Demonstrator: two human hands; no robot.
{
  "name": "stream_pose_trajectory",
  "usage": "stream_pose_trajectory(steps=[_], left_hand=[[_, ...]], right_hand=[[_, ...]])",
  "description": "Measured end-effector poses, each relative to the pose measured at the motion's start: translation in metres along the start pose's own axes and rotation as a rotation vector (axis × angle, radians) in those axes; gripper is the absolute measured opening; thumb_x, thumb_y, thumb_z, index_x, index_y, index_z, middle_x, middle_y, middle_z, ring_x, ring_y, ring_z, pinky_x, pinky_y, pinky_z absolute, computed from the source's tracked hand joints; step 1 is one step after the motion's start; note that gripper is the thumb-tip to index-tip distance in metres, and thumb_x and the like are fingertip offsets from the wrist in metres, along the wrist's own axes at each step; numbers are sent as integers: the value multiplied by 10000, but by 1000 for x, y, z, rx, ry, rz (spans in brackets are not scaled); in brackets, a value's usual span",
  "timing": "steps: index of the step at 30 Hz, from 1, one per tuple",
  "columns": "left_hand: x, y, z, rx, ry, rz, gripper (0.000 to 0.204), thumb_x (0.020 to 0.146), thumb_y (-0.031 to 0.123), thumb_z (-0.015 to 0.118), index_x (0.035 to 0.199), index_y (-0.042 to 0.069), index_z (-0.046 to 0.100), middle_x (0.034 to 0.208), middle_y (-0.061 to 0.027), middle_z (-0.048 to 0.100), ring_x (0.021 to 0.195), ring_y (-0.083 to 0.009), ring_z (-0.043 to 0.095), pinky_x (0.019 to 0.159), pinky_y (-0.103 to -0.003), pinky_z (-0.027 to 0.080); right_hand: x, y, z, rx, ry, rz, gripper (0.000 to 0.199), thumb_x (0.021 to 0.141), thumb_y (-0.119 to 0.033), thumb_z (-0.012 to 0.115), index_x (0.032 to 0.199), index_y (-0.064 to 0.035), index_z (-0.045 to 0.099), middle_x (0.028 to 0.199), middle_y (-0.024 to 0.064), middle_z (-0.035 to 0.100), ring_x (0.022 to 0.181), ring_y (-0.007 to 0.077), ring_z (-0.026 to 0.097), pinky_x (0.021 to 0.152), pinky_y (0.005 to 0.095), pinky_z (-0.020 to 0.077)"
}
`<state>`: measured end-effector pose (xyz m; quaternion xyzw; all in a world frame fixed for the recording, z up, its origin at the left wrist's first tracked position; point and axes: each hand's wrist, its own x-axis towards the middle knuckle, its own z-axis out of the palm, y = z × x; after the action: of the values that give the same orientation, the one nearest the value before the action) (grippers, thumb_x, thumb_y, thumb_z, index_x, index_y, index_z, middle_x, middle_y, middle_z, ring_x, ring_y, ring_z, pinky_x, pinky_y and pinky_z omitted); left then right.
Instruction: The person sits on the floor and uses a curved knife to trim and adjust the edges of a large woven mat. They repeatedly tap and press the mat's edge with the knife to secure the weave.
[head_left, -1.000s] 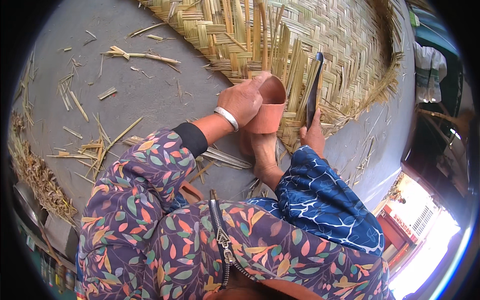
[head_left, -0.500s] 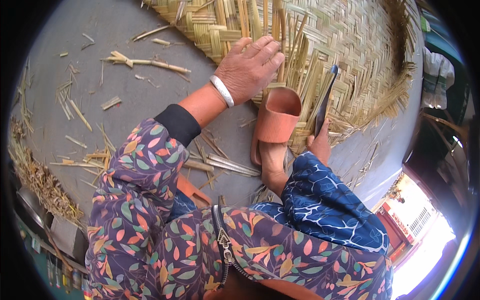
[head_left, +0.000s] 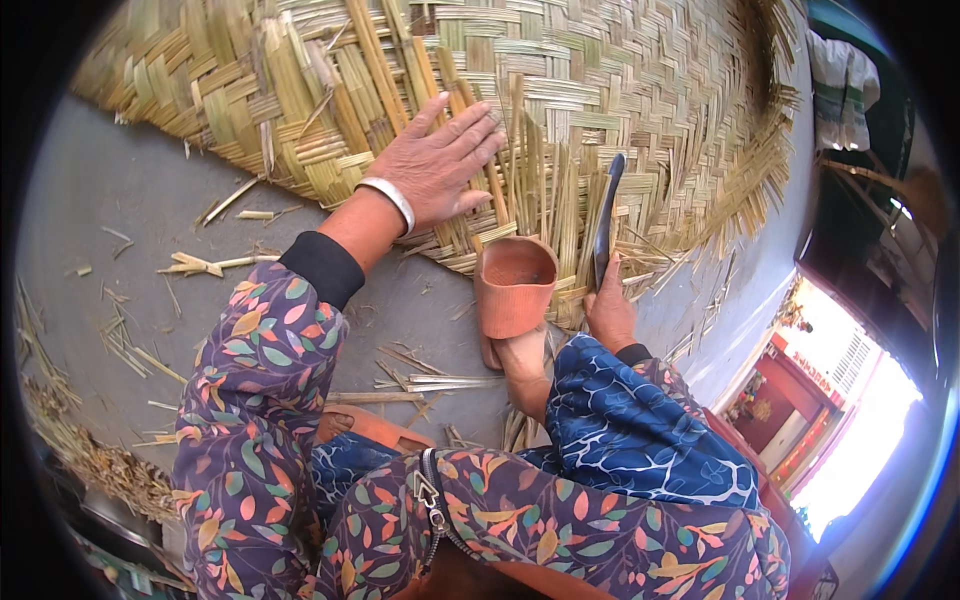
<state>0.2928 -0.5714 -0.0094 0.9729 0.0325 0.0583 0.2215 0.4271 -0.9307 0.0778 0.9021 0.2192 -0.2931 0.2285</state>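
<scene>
A large woven mat (head_left: 560,60) of greenish-yellow split strips fills the far side, with loose strip ends standing out along its near edge. My left hand (head_left: 437,165) lies flat on those strips, fingers spread and holding nothing. In my right hand (head_left: 611,312) is a knife (head_left: 606,215) with a long, dark, slightly curved blade pointing away from me. Its handle is hidden in my fingers. Between my hands, my foot in an orange slipper (head_left: 517,290) rests at the mat's near edge.
Cut strips (head_left: 220,262) and scraps litter the grey floor (head_left: 250,225) to the left. A heap of dry plant stalks (head_left: 110,455) lies at the far left. Another orange slipper (head_left: 375,428) is near my left knee. A white cloth (head_left: 843,90) hangs at the upper right.
My left hand has shifted left along the mat edge, fingers now more spread. The knife stands more upright in my right hand. The view has turned, showing more mat on the left.
</scene>
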Motion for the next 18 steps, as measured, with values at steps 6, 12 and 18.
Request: stream_pose_trajectory(steps=[6,12,18], left_hand=[[0,-2,12,-50,10,7,625,891,473,568,1408,136,470,1466,-49,451,1433,-177,300,1197,-458,108],[3,0,20,-24,-31,-4,579,913,457,547,1388,131,485,1457,-52,460,1437,-181,294,1199,-441,120],[5,-4,34,109,-107,-31,607,930,495,503,1423,146,447,1511,-33,401,1450,-169,261,1195,-441,123]], right_hand=[[-2,5,16,60,58,-46,894,821,-143,561,1541,-97,32,1218,265,572,848,479,625,728,544,508],[-18,-26,-8,80,10,140,891,840,-190,603,1542,-116,60,1174,267,597,847,424,650,703,503,527],[-65,-77,-41,451,120,103,889,826,-236,641,1545,-185,120,907,258,667,805,436,654,713,507,514]])
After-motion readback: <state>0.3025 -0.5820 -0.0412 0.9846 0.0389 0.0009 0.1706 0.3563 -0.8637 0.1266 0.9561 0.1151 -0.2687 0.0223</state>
